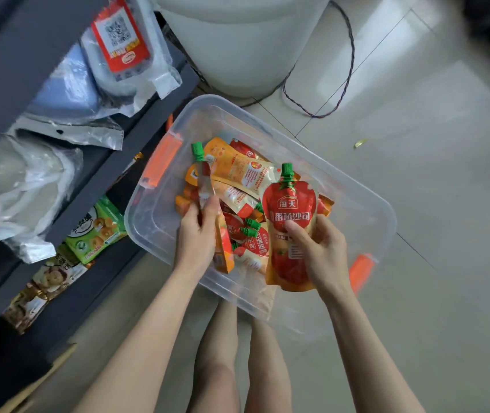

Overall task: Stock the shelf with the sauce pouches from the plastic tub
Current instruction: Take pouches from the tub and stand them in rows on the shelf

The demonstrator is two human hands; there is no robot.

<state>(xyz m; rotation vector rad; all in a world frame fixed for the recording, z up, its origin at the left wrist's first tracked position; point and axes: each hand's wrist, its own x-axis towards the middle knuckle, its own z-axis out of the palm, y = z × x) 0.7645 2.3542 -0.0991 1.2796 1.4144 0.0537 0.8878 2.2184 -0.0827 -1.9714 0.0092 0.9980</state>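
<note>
A clear plastic tub (357, 204) with orange clip handles sits on the floor and holds several red and orange sauce pouches (242, 171) with green caps. My right hand (319, 251) grips one pouch (291, 210) upright, its red tomato front facing me, over the tub's near right side. My left hand (197, 234) pinches another pouch (203, 180) edge-on, its green cap pointing up, over the tub's left side. The dark grey shelf (112, 171) runs along the left of the view.
The upper shelf level carries clear and silver bags (23, 186) and a red-labelled packet (120, 34). Green and brown snack packs (97, 231) lie on the lower level. A white round appliance (243, 40) and a cable (345, 79) are behind the tub. My legs are below it.
</note>
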